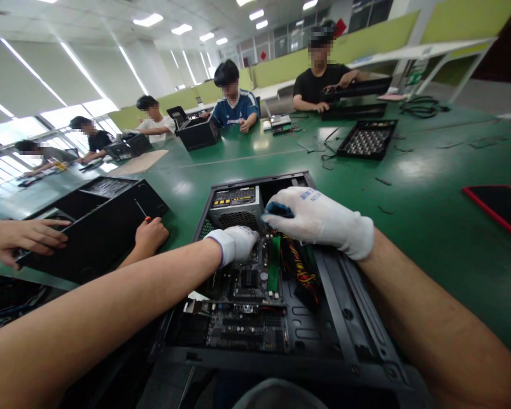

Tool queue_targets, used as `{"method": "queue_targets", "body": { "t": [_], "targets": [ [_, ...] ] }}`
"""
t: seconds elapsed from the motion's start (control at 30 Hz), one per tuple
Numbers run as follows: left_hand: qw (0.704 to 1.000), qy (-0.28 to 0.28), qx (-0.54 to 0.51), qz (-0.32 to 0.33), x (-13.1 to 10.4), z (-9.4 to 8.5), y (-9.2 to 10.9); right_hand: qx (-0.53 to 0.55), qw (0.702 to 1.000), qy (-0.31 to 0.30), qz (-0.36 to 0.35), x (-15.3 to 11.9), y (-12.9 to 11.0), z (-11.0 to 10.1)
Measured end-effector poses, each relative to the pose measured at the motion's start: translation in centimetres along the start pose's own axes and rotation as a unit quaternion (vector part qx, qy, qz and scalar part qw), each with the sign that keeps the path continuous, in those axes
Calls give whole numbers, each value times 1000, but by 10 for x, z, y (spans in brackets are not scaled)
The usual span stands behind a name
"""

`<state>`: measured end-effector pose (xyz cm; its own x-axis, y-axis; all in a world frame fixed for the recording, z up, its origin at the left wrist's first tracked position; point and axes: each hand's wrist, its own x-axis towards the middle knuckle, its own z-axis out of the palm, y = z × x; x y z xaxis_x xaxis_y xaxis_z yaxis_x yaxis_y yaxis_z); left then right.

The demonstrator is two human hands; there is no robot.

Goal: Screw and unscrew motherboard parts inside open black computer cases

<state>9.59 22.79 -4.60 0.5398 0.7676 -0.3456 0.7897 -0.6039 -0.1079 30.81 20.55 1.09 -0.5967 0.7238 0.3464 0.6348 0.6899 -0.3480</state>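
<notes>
An open black computer case (344,307) lies in front of me with its inside facing up. My left hand (238,243), in a white glove, reaches over the motherboard (251,278), just below the power supply (236,207); its fingertips are hidden. My right hand (319,220), gloved in white with blue on the fingers, is at the power supply's right side. Its fingers are curled with the thumb close to them, and what they hold is hidden. Red, yellow and black cables (300,264) run below this hand. A green memory module (274,264) stands upright in the board.
At left, another person's hands (34,238) are on a black case (106,238), one with a screwdriver (142,210). Several people work across the green table (413,193). A red-edged phone (500,207) lies right; a black panel with silver pieces (368,139) sits farther back.
</notes>
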Motion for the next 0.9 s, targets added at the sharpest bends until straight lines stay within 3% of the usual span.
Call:
{"method": "queue_targets", "body": {
  "t": [0.43, 0.9],
  "targets": [
    [1000, 0, -16, -5, 10, 4, -8, -8, 1000, -4, 11, 0, -2, 1],
    [999, -34, 11, 13, 13, 2, -7, -21, 1000, -1, 10, -1, 0, 3]
  ]
}}
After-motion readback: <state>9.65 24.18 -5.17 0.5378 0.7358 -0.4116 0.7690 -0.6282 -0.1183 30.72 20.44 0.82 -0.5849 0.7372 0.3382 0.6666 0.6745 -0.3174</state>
